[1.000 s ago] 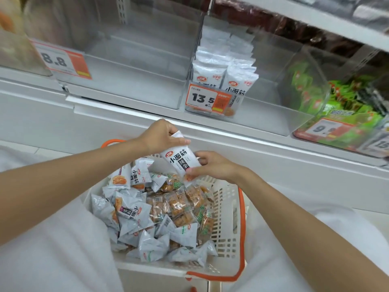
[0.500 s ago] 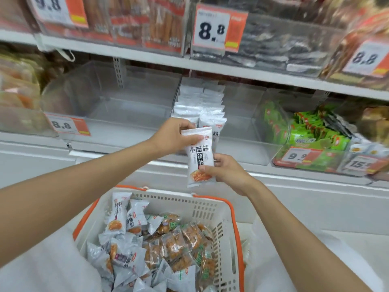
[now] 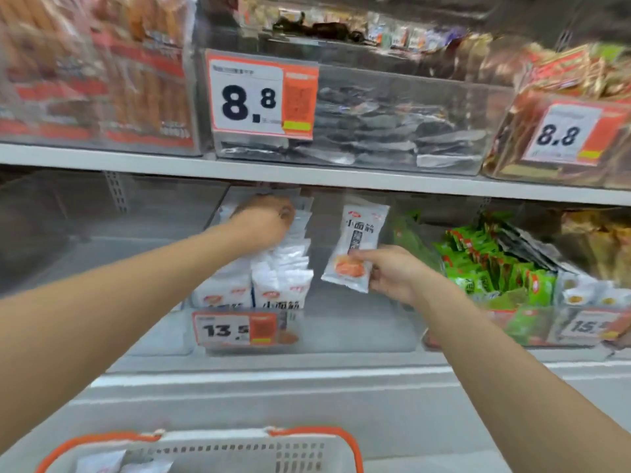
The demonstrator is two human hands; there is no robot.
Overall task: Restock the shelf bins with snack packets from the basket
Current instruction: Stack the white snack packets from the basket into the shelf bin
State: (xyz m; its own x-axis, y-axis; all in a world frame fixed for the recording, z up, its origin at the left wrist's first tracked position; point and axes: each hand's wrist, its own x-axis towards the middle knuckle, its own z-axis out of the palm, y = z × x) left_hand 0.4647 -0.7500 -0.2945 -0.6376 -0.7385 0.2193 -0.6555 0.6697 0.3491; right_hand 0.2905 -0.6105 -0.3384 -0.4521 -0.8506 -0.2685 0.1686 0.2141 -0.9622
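Mid-frame, right hand point(image 3: 392, 276) pinches white packet point(image 3: 356, 244) by its lower end, long axis upright, just right of stocked packet row point(image 3: 283, 268); left hand point(image 3: 264, 221) rests atop row, grip unclear.

Packet point(image 3: 356, 240): glossy white plastic film. Bin point(image 3: 358, 332): clear, smooth plastic. Basket point(image 3: 218, 450): matt white perforated plastic, orange rim.

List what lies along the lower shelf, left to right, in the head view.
Transparent bin → left hand, at the white packet stack → snack packet, pinched at its lower end by the right hand → green packets → price tag starting 15.
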